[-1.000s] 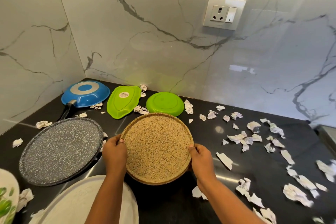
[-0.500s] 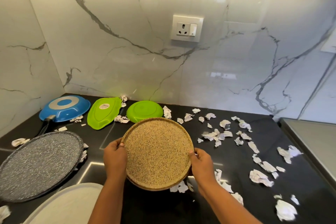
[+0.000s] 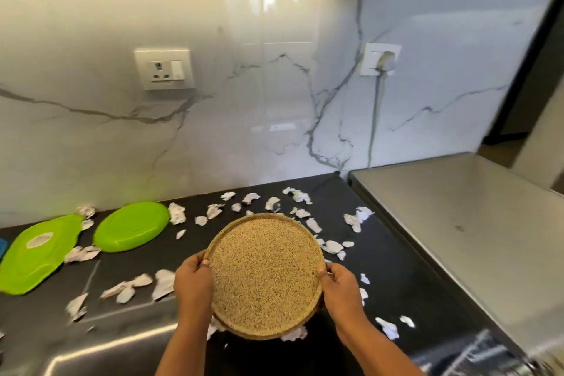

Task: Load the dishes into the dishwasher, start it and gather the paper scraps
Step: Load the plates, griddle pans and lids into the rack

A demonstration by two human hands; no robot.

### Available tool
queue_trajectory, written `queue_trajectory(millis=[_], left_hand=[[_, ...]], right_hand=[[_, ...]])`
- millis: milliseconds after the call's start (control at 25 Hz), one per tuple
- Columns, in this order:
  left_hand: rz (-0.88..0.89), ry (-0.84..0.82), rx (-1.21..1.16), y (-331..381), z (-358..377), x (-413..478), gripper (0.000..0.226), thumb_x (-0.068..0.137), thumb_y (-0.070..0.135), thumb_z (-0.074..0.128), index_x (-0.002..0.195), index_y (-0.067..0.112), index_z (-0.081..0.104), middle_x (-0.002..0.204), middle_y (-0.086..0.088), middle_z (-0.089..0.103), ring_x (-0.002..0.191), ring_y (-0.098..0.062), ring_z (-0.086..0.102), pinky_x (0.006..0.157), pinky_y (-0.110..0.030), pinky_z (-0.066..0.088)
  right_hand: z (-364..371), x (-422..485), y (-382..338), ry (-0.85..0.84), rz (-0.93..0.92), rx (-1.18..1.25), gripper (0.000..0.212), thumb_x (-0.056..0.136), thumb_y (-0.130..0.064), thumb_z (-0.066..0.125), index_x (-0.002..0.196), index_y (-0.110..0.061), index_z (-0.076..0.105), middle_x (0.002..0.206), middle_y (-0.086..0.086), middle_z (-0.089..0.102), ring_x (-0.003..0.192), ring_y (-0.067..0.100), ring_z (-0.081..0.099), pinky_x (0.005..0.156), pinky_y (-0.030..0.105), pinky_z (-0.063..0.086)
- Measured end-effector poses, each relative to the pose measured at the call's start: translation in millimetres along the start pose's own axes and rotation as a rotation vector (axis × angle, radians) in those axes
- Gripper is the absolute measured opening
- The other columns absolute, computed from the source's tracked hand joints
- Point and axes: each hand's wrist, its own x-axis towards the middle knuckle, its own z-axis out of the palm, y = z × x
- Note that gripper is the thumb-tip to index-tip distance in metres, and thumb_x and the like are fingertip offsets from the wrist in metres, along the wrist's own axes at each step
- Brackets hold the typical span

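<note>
Tan speckled plate (image 3: 265,275) is held over the black desk (image 3: 375,256), tilted so its grainy face points up at the camera. It sits between the left hand (image 3: 193,282) and the right hand (image 3: 341,288), with the fingers (image 3: 195,264) of both clamped on opposite sides of the rim and thumbs on top. Paper scraps (image 3: 332,246) are scattered all over the desk around it, a few poking out from under its near edge. Off to the left, two green dishes lie by the marble wall (image 3: 244,131): an oval green plate (image 3: 39,253) with a pale sticker and a round green plate (image 3: 131,230), with scraps touching both. On the right there's a steel top (image 3: 457,238).
</note>
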Motion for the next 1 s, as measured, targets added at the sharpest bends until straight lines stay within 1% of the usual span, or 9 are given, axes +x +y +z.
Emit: queue_trajectory(millis=[80,200,360,520,640,720,880,960,1000], left_hand=[[0.016,-0.072,0.052,5.4,33.0,-18.9,0.019,0.093,0.004,0.048,0.1,0.008,0.065,0.09,-0.009,0.066,0.08,-0.024,0.057,0.067,-0.033,0.044],[0.062,-0.171,0.127,14.5,76.0,-50.7,0.018,0.093,0.004,0.048,0.095,0.014,0.062,0.082,-0.006,0.063,0.068,-0.017,0.05,0.058,-0.029,0.035],[0.1,-0.297,0.202,18.7,128.3,-79.5,0.019,0.094,0.006,0.048,0.102,0.009,0.064,0.095,-0.008,0.065,0.086,-0.025,0.056,0.07,-0.033,0.04],[0.15,-0.392,0.233,21.4,176.3,-122.0,0.026,0.092,0.006,0.048,0.111,0.011,0.065,0.103,-0.008,0.066,0.092,-0.024,0.059,0.08,-0.038,0.046],[0.166,-0.492,0.203,27.8,211.6,-163.8,0.025,0.091,0.004,0.047,0.104,0.014,0.066,0.101,-0.007,0.067,0.093,-0.025,0.059,0.082,-0.038,0.046],[0.171,-0.56,0.206,30.5,234.6,-195.9,0.025,0.091,0.003,0.047,0.099,0.016,0.066,0.101,-0.007,0.067,0.095,-0.027,0.059,0.086,-0.041,0.047],[0.216,-0.673,0.289,26.1,266.4,-255.5,0.026,0.09,0.005,0.047,0.101,0.017,0.067,0.097,-0.002,0.067,0.088,-0.019,0.06,0.07,-0.034,0.044],[0.266,-0.737,0.342,23.3,276.9,-283.0,0.023,0.091,0.007,0.048,0.098,0.017,0.067,0.092,-0.001,0.066,0.083,-0.016,0.059,0.064,-0.032,0.042],[0.295,-0.77,0.372,22.3,281.5,-296.4,0.02,0.091,0.008,0.048,0.096,0.016,0.066,0.091,-0.003,0.065,0.08,-0.016,0.058,0.064,-0.032,0.041]], right_hand=[[-35.5,1.5,9.3,0.086,0.043,0.013,0.02,0.095,-0.018,0.049,0.082,-0.017,0.064,0.081,0.003,0.069,0.078,0.021,0.064,0.071,0.037,0.051],[-84.9,5.1,24.4,0.199,0.093,0.023,0.02,0.094,-0.018,0.05,0.081,-0.017,0.065,0.079,0.003,0.067,0.078,0.021,0.064,0.071,0.04,0.052],[-145.5,1.2,38.5,0.275,0.141,0.004,0.019,0.095,-0.022,0.048,0.089,-0.017,0.065,0.082,0.003,0.068,0.078,0.02,0.063,0.071,0.038,0.053],[-206.8,-15.4,54.5,0.353,0.153,0.005,0.02,0.097,-0.021,0.047,0.091,-0.014,0.065,0.085,0.007,0.069,0.075,0.018,0.061,0.062,0.028,0.044],[-253.3,-30.4,63.8,0.461,0.154,0.042,0.02,0.096,-0.019,0.048,0.099,-0.012,0.066,0.085,-0.001,0.069,0.079,0.016,0.063,0.072,0.032,0.053],[-286.5,-45.4,70.0,0.537,0.168,0.091,0.019,0.096,-0.017,0.048,0.1,-0.011,0.065,0.083,-0.002,0.067,0.08,0.016,0.062,0.07,0.033,0.05],[-339.4,-73.0,91.5,0.666,0.212,0.176,0.018,0.097,-0.018,0.047,0.099,-0.011,0.063,0.086,0.016,0.068,0.093,0.039,0.062,0.086,0.053,0.048],[-359.6,-85.2,106.1,0.729,0.246,0.201,0.021,0.096,-0.016,0.047,0.106,-0.008,0.064,0.08,0.009,0.068,0.08,0.032,0.064,0.081,0.052,0.052],[-368.9,-91.9,113.3,0.762,0.271,0.229,0.023,0.096,-0.015,0.047,0.111,-0.007,0.063,0.077,0.007,0.067,0.074,0.024,0.059,0.071,0.045,0.053]])
